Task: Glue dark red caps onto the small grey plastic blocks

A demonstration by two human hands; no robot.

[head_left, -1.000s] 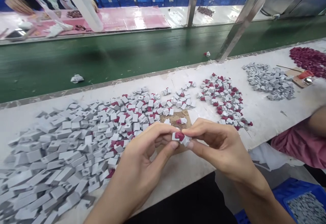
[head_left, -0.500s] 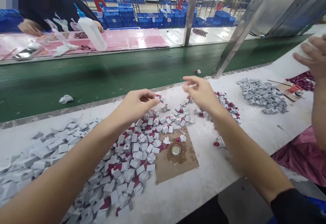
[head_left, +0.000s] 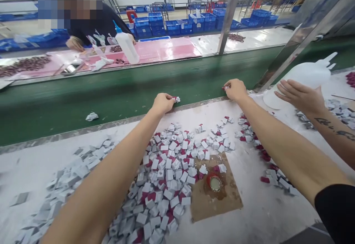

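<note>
My left hand (head_left: pixel 163 103) reaches to the near edge of the green belt (head_left: pixel 133 88). Its fingers are pinched on a small white-and-dark-red piece (head_left: pixel 177 99). Farther right, my right hand (head_left: pixel 236 89) is closed on another small red-and-white piece (head_left: pixel 224 88) over the belt's edge; its fingers hide part of this piece. Below my hands spreads a pile of white-and-red pieces (head_left: pixel 169 162). Beside it, a brown board (head_left: pixel 199 203) bears a wet patch and a small round cap (head_left: pixel 215 183) with liquid in it.
Grey-white pieces (head_left: pixel 69 177) lie left. One white piece (head_left: pixel 91 117) rests on the belt. At right, another person's hand (head_left: pixel 303 96) holds a white plastic container (head_left: pixel 305 74). A metal post (head_left: pixel 273 66) stands near my right hand. Across the belt, a person works beside a squeeze bottle (head_left: pixel 128 48).
Both hands have moved forward to the belt's edge. My right hand, open before, has closed on a piece. The other person's hand and white container have come closer; the view has shifted.
</note>
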